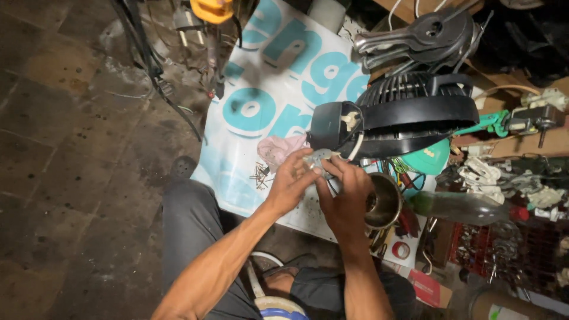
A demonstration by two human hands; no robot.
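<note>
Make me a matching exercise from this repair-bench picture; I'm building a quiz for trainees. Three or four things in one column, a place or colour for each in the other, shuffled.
Things:
1. black fan housing
2. pink cloth
3. metal cup
4. loose screws

Places:
A. just right of the right hand
B. in a small pile left of the left hand
C. lying above both hands, white cable leading to it
D. crumpled on the white-and-teal banner, beside the fan's motor end

Pairs: 1-C, 2-D, 3-A, 4-B
</note>
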